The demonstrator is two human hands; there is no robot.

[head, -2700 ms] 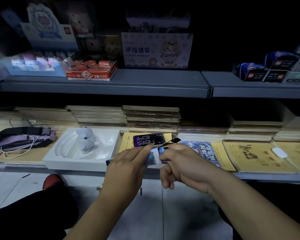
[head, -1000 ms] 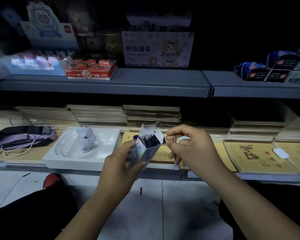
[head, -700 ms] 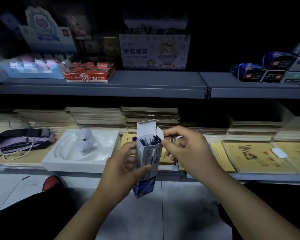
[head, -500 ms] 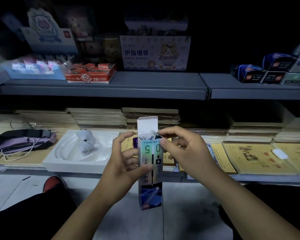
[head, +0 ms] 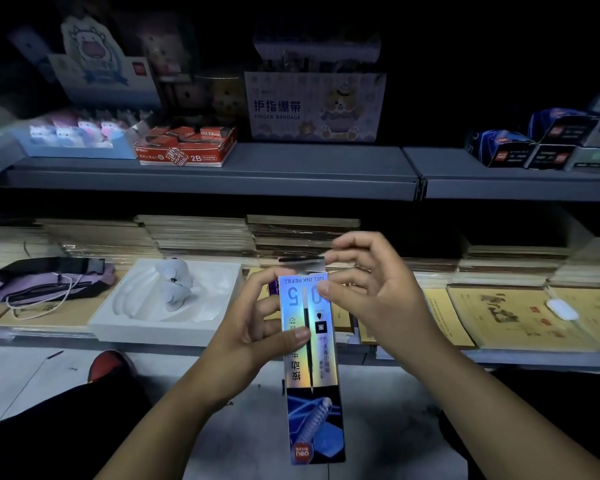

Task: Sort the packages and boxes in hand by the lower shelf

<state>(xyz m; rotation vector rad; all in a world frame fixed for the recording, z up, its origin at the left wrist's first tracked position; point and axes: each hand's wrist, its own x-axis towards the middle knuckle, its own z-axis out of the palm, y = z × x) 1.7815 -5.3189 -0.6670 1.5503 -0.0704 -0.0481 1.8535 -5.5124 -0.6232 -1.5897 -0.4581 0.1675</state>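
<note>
My left hand [head: 253, 337] grips a tall, shiny gel ink refill box [head: 309, 362], held upright and upside down in front of the lower shelf. Its thumb lies across the front face and its fingers wrap behind. My right hand [head: 371, 292] is at the box's top right corner. Its thumb presses on the upper front of the box and its fingers curl over the top flap [head: 303, 263], which looks folded down and blurred.
A white tray [head: 222, 271] holding a small white plush toy [head: 175, 284] sits left of my hands, with a purple pouch [head: 49, 282] further left. Stacked notebooks [head: 201, 233] fill the lower shelf. On the upper shelf [head: 291, 168] stand a red 2B box [head: 187, 150] and a finger bandage box [head: 314, 105].
The box went from lying flat to upright in my left hand. Its open top flap, standing up half a second ago, has been folded down by my right hand.
</note>
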